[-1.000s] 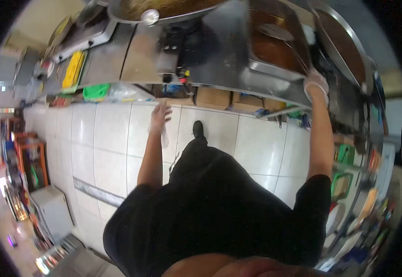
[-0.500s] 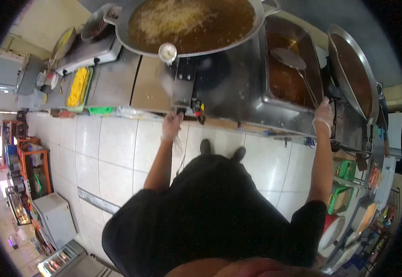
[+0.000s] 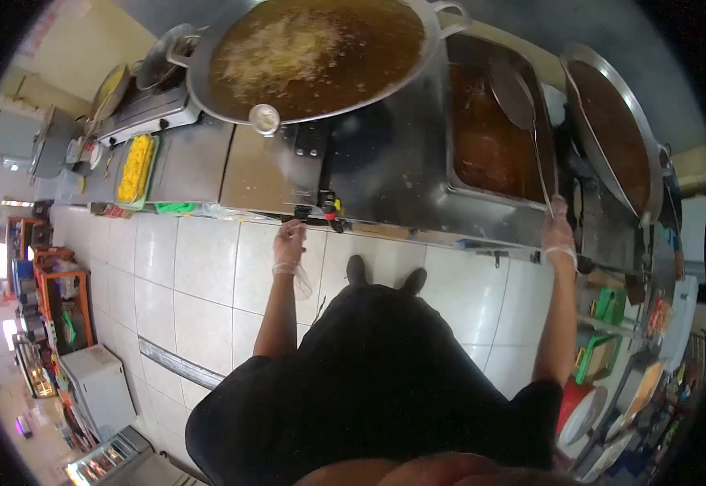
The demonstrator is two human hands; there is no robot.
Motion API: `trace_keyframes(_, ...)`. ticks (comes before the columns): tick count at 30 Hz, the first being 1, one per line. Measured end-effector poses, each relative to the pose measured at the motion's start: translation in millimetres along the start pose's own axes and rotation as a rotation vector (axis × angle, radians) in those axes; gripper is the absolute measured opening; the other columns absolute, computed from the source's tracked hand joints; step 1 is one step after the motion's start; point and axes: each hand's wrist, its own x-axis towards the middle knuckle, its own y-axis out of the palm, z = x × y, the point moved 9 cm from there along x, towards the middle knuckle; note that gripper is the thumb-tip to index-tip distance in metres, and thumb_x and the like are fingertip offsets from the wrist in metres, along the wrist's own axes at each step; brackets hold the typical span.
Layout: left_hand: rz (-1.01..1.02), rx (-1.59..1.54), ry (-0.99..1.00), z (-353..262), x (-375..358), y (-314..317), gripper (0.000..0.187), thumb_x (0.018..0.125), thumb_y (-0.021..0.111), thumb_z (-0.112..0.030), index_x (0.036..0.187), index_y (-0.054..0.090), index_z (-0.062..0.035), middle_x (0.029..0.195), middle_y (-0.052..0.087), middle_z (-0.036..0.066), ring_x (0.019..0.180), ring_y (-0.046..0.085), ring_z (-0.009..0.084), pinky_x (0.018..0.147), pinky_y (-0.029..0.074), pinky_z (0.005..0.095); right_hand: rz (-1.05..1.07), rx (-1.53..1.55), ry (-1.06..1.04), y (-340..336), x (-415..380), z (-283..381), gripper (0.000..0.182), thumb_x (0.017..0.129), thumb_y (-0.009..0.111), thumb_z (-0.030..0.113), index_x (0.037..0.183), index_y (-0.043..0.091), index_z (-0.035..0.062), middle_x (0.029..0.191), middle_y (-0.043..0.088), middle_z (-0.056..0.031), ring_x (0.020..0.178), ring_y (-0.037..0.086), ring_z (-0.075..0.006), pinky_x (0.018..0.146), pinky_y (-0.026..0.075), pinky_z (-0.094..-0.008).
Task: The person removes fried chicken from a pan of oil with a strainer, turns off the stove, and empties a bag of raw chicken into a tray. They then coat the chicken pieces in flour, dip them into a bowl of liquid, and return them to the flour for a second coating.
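Observation:
My right hand (image 3: pixel 559 229), in a clear plastic glove, grips the handle of a long-handled skimmer (image 3: pixel 511 95). The skimmer's round head is tilted over a deep rectangular metal tray (image 3: pixel 460 193) with brown liquid in it. My left hand (image 3: pixel 290 246), also gloved, is closed with fingers curled at the counter's front edge, just below a dark fitting under the burner panel (image 3: pixel 308 158). Whether its fingers hold anything is hidden. Ahead, a large wide pan (image 3: pixel 199 85) holds bubbling oil with pale yellow food frying; a small round light-coloured thing (image 3: pixel 264 120) sits at its near rim.
A green-edged tray of yellow food (image 3: pixel 135 168) stands on the left counter beside a portable stove (image 3: pixel 146 115) with pans. Another large pan (image 3: pixel 608 121) of brown liquid leans at the right. A red-and-black valve (image 3: pixel 331 209) sticks out at the counter edge. Tiled floor (image 3: pixel 207 267) lies below.
The skimmer's head has lifted and tilted more upright over the tray. The view has shifted slightly. My left hand stays by the counter edge with its fingers curled.

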Motion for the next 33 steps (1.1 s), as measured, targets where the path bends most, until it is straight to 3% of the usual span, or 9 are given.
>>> trace_keyframes(5,-0.024,-0.053,-0.058,13,-8,-10,0.034,0.096,0.064,-0.03,0.124,0.06,-0.0109,0.103,0.066,0.004,0.087,0.064,0.014,0.062,0.056,0.0295,-0.172,-0.044,-0.563,136,-23,-43,0.026,0.102,0.048,0.02,0.117,0.062,0.0048,0.102,0.067,-0.0253,0.094,0.064,-0.0453,0.086,0.052,-0.0505)
trace_keyframes(8,-0.038,-0.067,-0.059,3,-14,-11,0.033,0.095,0.066,-0.032,0.121,0.06,-0.0116,0.099,0.066,0.004,0.085,0.063,0.0124,0.06,0.055,0.0284,-0.18,0.28,-0.223,88,-57,-23,0.025,0.102,0.048,0.018,0.118,0.062,0.0049,0.101,0.066,-0.0241,0.095,0.064,-0.0416,0.087,0.051,-0.047)
trace_keyframes(11,-0.081,-0.087,-0.048,0,-15,-27,0.036,0.096,0.065,-0.035,0.122,0.059,-0.0106,0.102,0.065,0.005,0.089,0.063,0.0136,0.062,0.055,0.0291,-0.302,0.248,-0.257,56,-85,-9,0.026,0.103,0.047,0.019,0.119,0.06,0.0038,0.1,0.066,-0.0268,0.094,0.064,-0.0405,0.085,0.051,-0.0441)
trace_keyframes(13,-0.106,-0.101,-0.02,-7,-17,-37,0.037,0.097,0.064,-0.035,0.122,0.059,-0.0079,0.103,0.065,0.005,0.089,0.062,0.0128,0.063,0.055,0.0283,-0.372,0.796,-0.293,49,-71,-11,0.031,0.105,0.042,0.023,0.122,0.056,0.0018,0.093,0.064,-0.0288,0.086,0.065,-0.042,0.077,0.051,-0.0462)
trace_keyframes(18,-0.185,-0.225,0.14,-28,-12,-66,0.024,0.096,0.065,-0.014,0.118,0.061,-0.0044,0.104,0.065,0.006,0.091,0.06,0.0108,0.077,0.052,0.0251,-0.276,0.276,-0.302,-130,-94,166,0.034,0.106,0.04,0.027,0.135,0.052,0.0163,0.081,0.065,-0.0222,0.076,0.066,-0.0411,0.067,0.048,-0.0537)
trace_keyframes(23,-0.023,-0.153,0.865,-238,-73,-51,0.018,0.092,0.061,-0.003,0.109,0.063,-0.0008,0.129,0.063,0.019,0.114,0.062,0.0206,0.094,0.048,0.031,-0.357,-0.083,-0.826,-152,-21,316,0.041,0.1,0.045,0.021,0.141,0.049,0.0162,0.113,0.064,-0.028,0.104,0.062,-0.0445,0.089,0.048,-0.0534)
trace_keyframes(29,0.009,0.227,1.1,-361,-100,-23,0.025,0.086,0.059,-0.001,0.109,0.061,-0.0099,0.144,0.051,0.02,0.1,0.067,0.0349,0.084,0.054,0.0375,-0.081,-0.226,-0.966,-122,-7,412,0.045,0.096,0.049,0.017,0.14,0.051,0.0073,0.118,0.065,-0.0252,0.106,0.063,-0.0428,0.09,0.05,-0.05)
trace_keyframes(32,0.039,0.201,1.035,-359,-87,-20,0.025,0.087,0.059,-0.003,0.11,0.06,-0.0107,0.143,0.051,0.018,0.101,0.066,0.0371,0.081,0.054,0.0403,0.273,-0.227,-0.795,-104,-11,417,0.04,0.096,0.05,0.018,0.134,0.058,0.0066,0.09,0.069,-0.0225,0.076,0.068,-0.0362,0.068,0.054,-0.0457)
trace_keyframes(33,0.003,0.247,1.08,-361,-88,-21,0.026,0.087,0.06,-0.005,0.112,0.059,-0.0116,0.142,0.051,0.018,0.103,0.064,0.0388,0.083,0.054,0.0423,0.481,0.052,-0.666,-90,-9,411,0.034,0.099,0.052,0.026,0.127,0.062,0.0107,0.073,0.058,-0.011,0.059,0.055,-0.0227,0.052,0.044,-0.0365)
